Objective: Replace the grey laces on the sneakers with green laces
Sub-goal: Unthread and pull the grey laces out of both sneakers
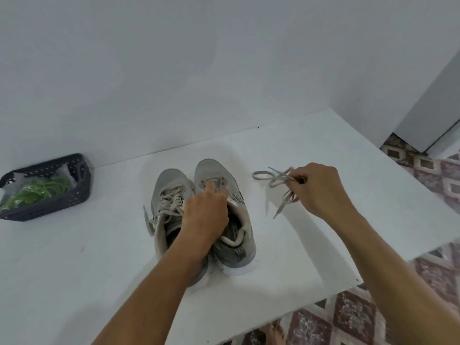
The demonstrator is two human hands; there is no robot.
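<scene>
Two grey sneakers stand side by side on the white table (74, 270), toes pointing away from me. The left sneaker (165, 185) still carries its grey lace. The right sneaker (211, 170) shows bare eyelets at the front. My left hand (205, 215) lies over the right sneaker's tongue with fingers curled on it. To the right, above the table, my right hand (316, 188) grips a bunched, loose grey lace (276, 181) whose ends hang down. Green laces (39, 192) in clear wrapping lie in a dark basket (74, 197) at the left.
A white wall rises just behind the table. The table's right and front edges drop to a patterned tile floor (435, 175). A bare foot (276, 333) shows below the front edge.
</scene>
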